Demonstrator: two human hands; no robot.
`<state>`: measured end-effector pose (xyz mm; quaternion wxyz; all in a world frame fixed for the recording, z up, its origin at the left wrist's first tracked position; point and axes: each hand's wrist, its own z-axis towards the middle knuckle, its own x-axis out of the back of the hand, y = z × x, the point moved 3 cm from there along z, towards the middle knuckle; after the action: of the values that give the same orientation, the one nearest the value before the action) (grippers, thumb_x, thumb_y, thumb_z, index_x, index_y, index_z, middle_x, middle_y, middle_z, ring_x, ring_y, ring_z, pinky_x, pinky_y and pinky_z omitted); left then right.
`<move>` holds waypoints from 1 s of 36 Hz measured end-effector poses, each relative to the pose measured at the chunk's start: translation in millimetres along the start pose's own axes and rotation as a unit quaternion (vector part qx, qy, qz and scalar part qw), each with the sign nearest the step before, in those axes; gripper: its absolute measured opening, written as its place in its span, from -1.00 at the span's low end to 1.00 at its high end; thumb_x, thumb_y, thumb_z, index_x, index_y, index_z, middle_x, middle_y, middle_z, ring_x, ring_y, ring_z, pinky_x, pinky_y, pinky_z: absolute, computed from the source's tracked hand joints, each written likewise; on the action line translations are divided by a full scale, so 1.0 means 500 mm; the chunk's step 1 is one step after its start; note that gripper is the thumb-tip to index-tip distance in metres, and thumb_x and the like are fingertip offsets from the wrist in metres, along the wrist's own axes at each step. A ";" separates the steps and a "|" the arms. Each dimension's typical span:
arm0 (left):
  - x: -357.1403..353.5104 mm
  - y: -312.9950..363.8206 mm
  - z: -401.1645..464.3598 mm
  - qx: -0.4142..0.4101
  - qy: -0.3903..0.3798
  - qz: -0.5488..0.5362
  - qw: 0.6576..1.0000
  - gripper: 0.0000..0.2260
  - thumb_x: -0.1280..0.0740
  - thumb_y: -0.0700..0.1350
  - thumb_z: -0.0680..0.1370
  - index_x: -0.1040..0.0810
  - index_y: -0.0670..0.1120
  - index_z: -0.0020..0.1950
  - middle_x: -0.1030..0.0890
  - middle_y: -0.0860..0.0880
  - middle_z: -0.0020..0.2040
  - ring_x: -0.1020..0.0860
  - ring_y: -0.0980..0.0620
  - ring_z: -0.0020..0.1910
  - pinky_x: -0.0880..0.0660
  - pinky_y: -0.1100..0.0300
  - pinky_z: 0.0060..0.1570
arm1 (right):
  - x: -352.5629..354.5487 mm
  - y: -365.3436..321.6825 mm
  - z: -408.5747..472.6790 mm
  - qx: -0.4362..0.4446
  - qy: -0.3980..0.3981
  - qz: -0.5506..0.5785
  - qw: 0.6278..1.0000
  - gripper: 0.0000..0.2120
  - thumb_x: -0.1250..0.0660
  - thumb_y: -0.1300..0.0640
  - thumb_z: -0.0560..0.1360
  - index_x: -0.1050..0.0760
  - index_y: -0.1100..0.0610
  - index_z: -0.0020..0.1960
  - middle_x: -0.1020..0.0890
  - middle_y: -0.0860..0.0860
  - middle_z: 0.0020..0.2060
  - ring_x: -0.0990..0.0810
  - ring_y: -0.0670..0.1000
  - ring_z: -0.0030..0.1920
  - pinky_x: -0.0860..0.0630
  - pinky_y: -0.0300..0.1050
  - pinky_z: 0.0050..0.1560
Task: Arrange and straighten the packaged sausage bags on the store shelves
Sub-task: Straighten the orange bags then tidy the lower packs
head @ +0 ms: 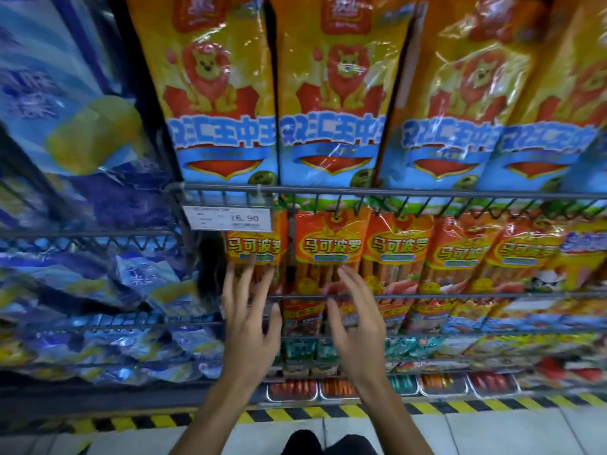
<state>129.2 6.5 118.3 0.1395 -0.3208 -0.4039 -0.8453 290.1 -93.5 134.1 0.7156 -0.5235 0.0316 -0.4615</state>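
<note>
Sausage bags [328, 254] in orange-red wrappers are hung in a row on the middle wire shelf [427, 295], behind its front rail. Nearest the camera, striped yellow-and-black floor tape [295, 413] is seen below the shelving. Above it, the left hand [251, 326] is raised with its fingers [244, 277] spread and nearly straight, the tips laid against the leftmost bag [254, 247]; nothing is gripped. The right hand [356, 326] is held just beside it, fingers loosely spread and slightly bent, their tips at the lower part of the second bag (whether contact is made cannot be told); nothing is held by it either. A gap is left between these two bags. A price tag [228, 218] reading 16.90 is clipped to the upper rail [394, 193], above the leftmost bag. Farther up, tall yellow lion bags [331, 93] are stood side by side on the top shelf. To the left, blue packets [65, 103] are stacked in a neighbouring rack.
</note>
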 end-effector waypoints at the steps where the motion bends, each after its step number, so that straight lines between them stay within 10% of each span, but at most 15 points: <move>1: -0.008 0.016 0.000 -0.001 -0.004 -0.013 1.000 -0.51 -0.27 -0.13 0.68 -0.31 0.02 0.63 -0.13 0.06 0.68 0.04 -0.03 0.68 0.12 0.24 0.62 | 0.027 0.017 0.002 -0.020 0.036 -0.006 0.999 -0.50 -0.36 0.18 0.64 -0.37 0.04 0.55 -0.40 -0.13 0.52 -0.32 -0.11 0.55 -0.30 -0.22 0.50; 8: -0.137 0.140 0.018 -0.123 -0.140 -0.032 0.982 -0.39 -0.27 -0.10 0.70 -0.10 0.10 0.69 -0.03 0.17 0.69 0.03 0.06 0.68 0.11 0.20 0.63 | 0.151 0.111 0.028 -0.145 0.089 -0.106 0.980 -0.41 -0.35 0.02 0.63 -0.26 0.09 0.60 -0.33 0.03 0.57 -0.24 0.03 0.59 -0.29 0.09 0.55; 13: -0.211 0.166 0.035 -0.134 -0.162 0.078 0.975 -0.37 -0.25 0.05 0.67 -0.09 0.04 0.70 0.02 0.06 0.71 0.08 -0.17 0.68 -0.19 -0.23 0.58 | 0.168 0.131 0.045 -0.146 0.052 -0.190 0.969 -0.34 -0.36 -0.02 0.62 -0.21 0.16 0.62 -0.27 0.09 0.59 -0.19 0.10 0.61 -0.27 0.11 0.56; 22: -0.249 0.175 0.043 -0.182 -0.103 0.156 0.965 -0.24 -0.38 0.07 0.62 -0.04 0.05 0.71 0.02 -0.02 0.72 0.13 -0.30 0.67 0.21 -0.32 0.58 | 0.138 0.140 0.035 -0.140 0.068 -0.189 0.970 -0.24 -0.38 -0.09 0.59 -0.12 0.10 0.65 -0.22 0.09 0.62 -0.11 0.12 0.63 -0.16 -0.04 0.50; 30: -0.262 0.194 0.043 -0.185 -0.091 0.161 0.965 -0.38 -0.20 0.07 0.66 -0.09 0.07 0.70 -0.02 -0.04 0.71 0.12 -0.34 0.66 0.23 -0.36 0.57 | 0.197 0.191 0.053 -0.019 0.138 -0.188 0.972 -0.47 -0.36 0.03 0.63 -0.34 0.08 0.55 -0.35 0.04 0.52 -0.14 -0.10 0.59 -0.16 -0.07 0.57; 36: -0.304 0.265 0.075 -0.234 -0.091 0.151 0.956 -0.37 -0.21 0.06 0.66 -0.07 0.06 0.71 0.00 -0.01 0.72 0.10 -0.24 0.68 0.27 -0.28 0.59 | 0.241 0.249 0.108 0.085 0.094 -0.281 0.951 -0.40 -0.25 0.04 0.70 -0.10 -0.01 0.67 -0.05 0.07 0.67 0.02 0.23 0.66 -0.02 0.25 0.62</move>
<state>325.7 -52.1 115.2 0.1497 -0.4770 -0.1526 -0.8525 465.5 -134.9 113.9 0.5925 -0.4032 -0.0891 -0.6917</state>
